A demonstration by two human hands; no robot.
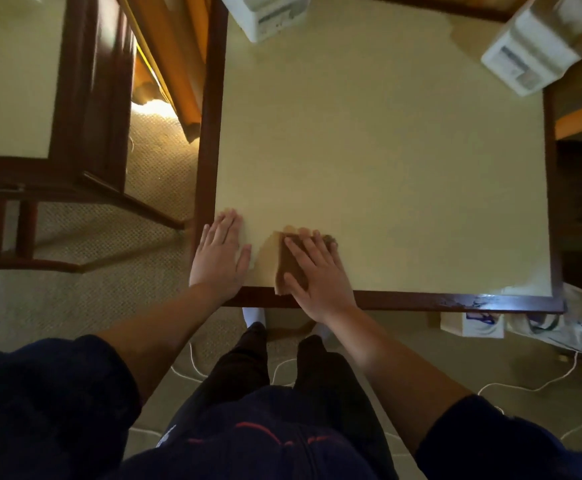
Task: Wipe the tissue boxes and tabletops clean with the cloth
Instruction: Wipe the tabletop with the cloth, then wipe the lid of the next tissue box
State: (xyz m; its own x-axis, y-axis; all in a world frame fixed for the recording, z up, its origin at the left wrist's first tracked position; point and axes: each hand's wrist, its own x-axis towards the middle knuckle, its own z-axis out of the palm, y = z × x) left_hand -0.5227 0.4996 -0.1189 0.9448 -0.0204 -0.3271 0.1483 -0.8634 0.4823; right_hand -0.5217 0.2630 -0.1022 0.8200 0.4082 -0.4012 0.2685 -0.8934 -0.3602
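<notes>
A folded tan cloth (pixel 282 261) is pressed flat near the front edge of a cream tabletop (pixel 386 168) by the right hand (pixel 317 271), fingers straight and spread. The left hand (pixel 218 258) is laid flat just beside it, holding nothing. Two white tissue boxes (pixel 539 46) are seen at the far edge.

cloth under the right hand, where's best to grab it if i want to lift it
Probably the cloth's bare left flap, pinched from the left. The right hand lies flat over the rest, and that flap lies open on the table toward the left hand.
</notes>
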